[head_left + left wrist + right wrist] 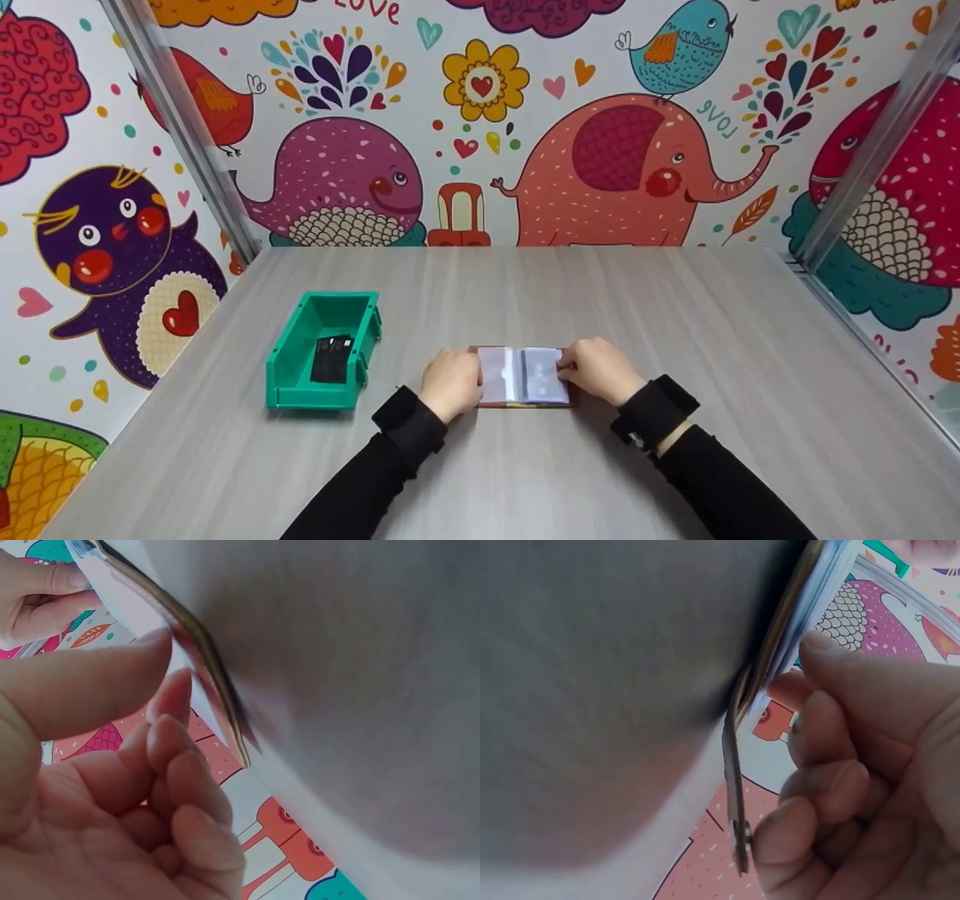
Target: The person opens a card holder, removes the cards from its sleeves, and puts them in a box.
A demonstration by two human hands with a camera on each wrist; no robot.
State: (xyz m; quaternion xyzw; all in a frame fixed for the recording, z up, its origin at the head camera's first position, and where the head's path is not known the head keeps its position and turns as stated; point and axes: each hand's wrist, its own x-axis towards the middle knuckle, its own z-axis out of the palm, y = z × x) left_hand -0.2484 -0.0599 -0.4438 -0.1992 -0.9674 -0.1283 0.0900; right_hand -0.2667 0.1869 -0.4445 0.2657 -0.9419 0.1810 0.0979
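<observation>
A card holder point(495, 379) with a brown cover lies spread on the table, its clear plastic sleeves point(544, 379) showing, the thicker stack on the right. My left hand point(450, 382) holds the left edge, thumb and curled index finger at the cover point(202, 645) in the left wrist view. At the right edge, my right hand point(604, 367) pinches the sleeves between thumb and index finger. The right wrist view shows the other fingers of that hand point(855, 757) curled near a strap with a metal snap point(739, 832), which sticks out from the cover.
A green plastic bin point(281, 375) stands to the left of my left hand. Several flat black pieces point(331, 360) lie inside it. The wood-grain table point(637, 300) ends at a wall with cartoon animals point(600, 172), and metal posts point(187, 142) rise at the corners.
</observation>
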